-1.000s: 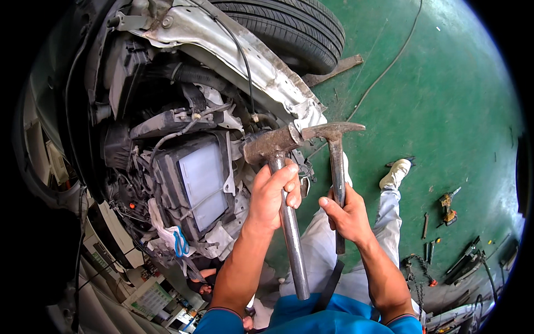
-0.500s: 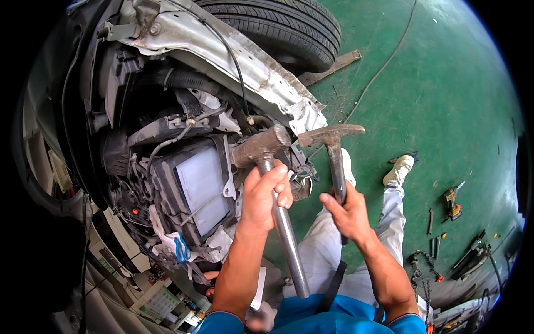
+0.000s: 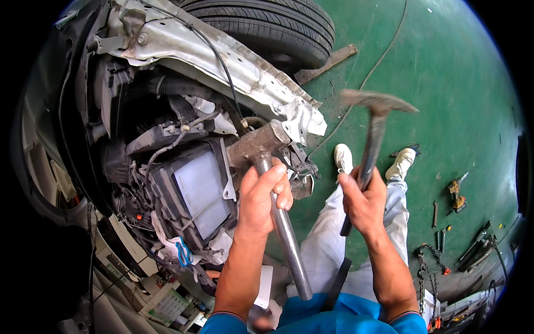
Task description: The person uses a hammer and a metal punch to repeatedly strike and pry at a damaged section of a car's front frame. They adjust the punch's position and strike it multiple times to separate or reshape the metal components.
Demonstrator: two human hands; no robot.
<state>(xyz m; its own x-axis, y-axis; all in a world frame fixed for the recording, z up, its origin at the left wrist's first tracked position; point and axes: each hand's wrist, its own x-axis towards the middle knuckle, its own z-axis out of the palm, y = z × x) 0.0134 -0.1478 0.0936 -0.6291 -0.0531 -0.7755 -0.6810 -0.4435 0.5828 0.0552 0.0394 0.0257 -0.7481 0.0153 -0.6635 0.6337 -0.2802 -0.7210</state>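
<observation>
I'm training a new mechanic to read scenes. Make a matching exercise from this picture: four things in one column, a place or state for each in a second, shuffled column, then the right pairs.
Things:
1. heavy hammer
2. slim hammer
3. tyre
4. white shoes

Places or states:
A. on the green floor
B. raised in the right hand, blurred
C. at the top, behind the bent metal rail
D. head against the torn car front, left hand on its shaft

Pairs: 1-D, 2-B, 3-C, 4-A

I note a green floor, black tyre, silver-grey bent panel, rusty-brown sledgehammer head on grey handle, white shoes, blue sleeves.
</observation>
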